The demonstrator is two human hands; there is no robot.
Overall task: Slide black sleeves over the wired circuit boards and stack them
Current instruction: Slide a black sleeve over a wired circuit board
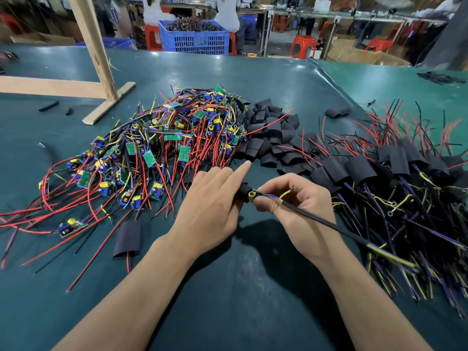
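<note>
My left hand [214, 203] holds a black sleeve [243, 191] between thumb and lower fingers, its index finger pointing forward. A circuit board's yellow-capped end [252, 195] sticks out of the sleeve's right opening. My right hand [293, 198] pinches that board's wire bundle [316, 219], which trails to the lower right. A heap of bare wired boards [162, 140] lies to the left. Loose black sleeves [273, 133] are piled behind my hands. Sleeved boards [395, 165] lie stacked at the right with their wires spread out.
One flat black sleeve [128, 238] lies on the green table [228, 287] left of my left forearm. A wooden frame [101, 79] stands at the back left. A blue crate [195, 39], red stools and seated people are beyond the table.
</note>
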